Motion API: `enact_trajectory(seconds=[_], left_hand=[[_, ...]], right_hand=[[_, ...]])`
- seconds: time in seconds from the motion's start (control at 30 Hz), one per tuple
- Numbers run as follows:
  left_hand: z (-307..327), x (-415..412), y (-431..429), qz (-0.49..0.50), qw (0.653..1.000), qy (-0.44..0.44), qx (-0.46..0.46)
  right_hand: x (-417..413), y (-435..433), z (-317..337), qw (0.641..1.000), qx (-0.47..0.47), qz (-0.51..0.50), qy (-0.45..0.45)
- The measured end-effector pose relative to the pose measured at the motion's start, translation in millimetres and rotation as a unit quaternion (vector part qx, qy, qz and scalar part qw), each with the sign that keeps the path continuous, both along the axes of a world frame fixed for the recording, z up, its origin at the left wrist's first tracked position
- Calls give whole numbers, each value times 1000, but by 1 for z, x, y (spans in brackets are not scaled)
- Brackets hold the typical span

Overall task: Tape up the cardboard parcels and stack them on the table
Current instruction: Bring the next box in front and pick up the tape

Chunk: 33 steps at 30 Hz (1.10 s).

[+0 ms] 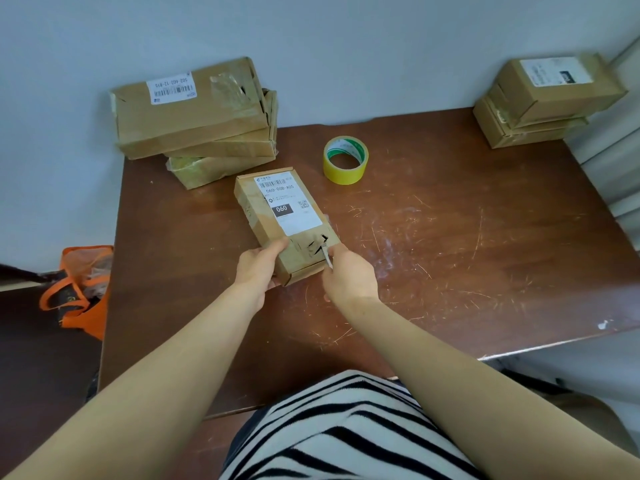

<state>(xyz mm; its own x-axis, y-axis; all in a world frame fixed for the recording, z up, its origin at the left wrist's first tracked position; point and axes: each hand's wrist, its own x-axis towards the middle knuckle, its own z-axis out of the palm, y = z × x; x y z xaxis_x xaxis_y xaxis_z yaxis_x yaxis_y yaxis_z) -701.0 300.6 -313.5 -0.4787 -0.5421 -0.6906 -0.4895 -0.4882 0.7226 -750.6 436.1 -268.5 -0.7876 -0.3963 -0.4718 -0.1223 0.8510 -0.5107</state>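
— Those fingers (278, 244)?
— The left hand (258, 265) curls round the parcel's (277, 216) near end; the right hand (348, 275) pinches a thin metal tool (326, 256) at its torn top. The parcel sits mid-way across the table (450, 237) — labelled, creased.

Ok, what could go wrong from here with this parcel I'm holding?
The thin metal tool in your right hand points at the parcel's torn end, close to your left hand: a slip could nick it. The left stack sits staggered at the table corner and could topple if more goes on top.
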Motion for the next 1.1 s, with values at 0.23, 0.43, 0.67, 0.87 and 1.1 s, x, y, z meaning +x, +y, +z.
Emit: enact_trajectory(seconds=[0.23,0.43,0.67,0.87,1.1], left_hand=[[-5,5,5,4,999,-8,41],[-8,8,8,16,997,-18,69],[-11,8,7,18,998,-34,55],[-10,6,8,26,997,-37,68],[-11,4,7,37,996,-32,79]], right_hand=[[-2,1,-5,998,-39,-32,-30],[-19,0,-5,952,-133,-175,-214],[-15,-2,-15,931,-185,-214,-231],[-8,-9,-24,914,-222,-251,-228],[0,-16,-36,919,-230,-253,-196]])
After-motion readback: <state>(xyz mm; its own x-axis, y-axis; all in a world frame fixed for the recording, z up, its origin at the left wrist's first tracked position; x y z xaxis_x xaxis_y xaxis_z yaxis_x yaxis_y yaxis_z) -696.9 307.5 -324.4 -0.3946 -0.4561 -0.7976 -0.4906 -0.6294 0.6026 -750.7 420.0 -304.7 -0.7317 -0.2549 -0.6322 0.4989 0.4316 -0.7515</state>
